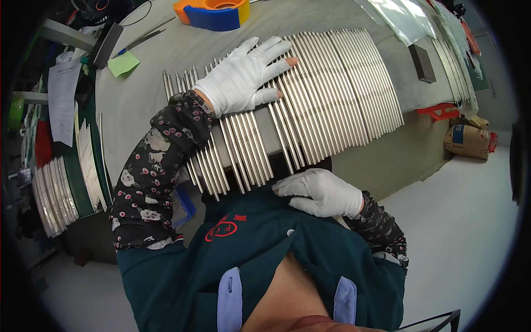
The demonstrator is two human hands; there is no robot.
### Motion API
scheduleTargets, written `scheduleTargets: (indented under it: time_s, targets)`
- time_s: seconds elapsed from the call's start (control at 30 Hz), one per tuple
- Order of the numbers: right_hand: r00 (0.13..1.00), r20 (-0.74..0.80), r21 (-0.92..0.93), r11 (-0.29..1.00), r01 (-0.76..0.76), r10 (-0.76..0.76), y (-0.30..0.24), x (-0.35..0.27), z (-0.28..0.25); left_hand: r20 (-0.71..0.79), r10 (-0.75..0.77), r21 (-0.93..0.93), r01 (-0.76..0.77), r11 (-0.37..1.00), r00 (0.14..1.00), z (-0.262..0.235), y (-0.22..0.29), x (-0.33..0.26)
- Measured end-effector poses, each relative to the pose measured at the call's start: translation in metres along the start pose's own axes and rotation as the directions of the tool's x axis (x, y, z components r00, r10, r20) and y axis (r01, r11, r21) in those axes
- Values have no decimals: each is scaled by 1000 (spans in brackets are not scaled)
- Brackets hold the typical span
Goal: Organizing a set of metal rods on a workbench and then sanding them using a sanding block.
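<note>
Long thin silver metal rods lie side by side in a wide row on the table, running away from me. My left hand, in a white glove with thumb and a fingertip bare, rests spread flat across the far part of the left-hand rods. Beneath it a gap parts a smaller group of rods from the large row. My right hand, also gloved, is at the near table edge by the rod ends, its fingers stretched leftward and thumb apart. Whether its fingertips touch a rod I cannot tell.
An orange, blue and yellow tape dispenser stands at the back. A green paper note lies far left, near tweezers. A dark block sits at right. More rods stand at left. A brown sack is beyond the table.
</note>
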State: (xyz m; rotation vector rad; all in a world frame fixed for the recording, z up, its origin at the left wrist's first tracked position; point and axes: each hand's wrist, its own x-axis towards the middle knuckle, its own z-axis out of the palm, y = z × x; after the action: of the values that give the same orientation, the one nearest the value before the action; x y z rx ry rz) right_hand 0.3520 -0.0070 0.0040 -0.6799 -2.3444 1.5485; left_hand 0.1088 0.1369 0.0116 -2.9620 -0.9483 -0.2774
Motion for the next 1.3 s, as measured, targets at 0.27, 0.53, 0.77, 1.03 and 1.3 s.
scheduleTargets:
  time_s: [0.27,0.53,0.77,1.03,1.3]
  targets:
    - [990,137,28,999,27,-30,-3,10,21,-123,130,-158,-149,976,984,-27,-11,-22]
    - [991,130,19,999,38,-40,-3,15,21,186,128,-97,-112,989,974,-37,-18,-116]
    - [978,176,34,993,111,-115,-5,31,31,69,97,-37,-95,995,993,-10,5,-39]
    - [955,134,-24,962,271,-265,-10,43,41,-168,-200,-339,134,931,965,-5,-58,-54]
    - [975,219,-83,996,-13,31,-26,53,30,-87,-250,-238,224,945,964,1,-50,-74]
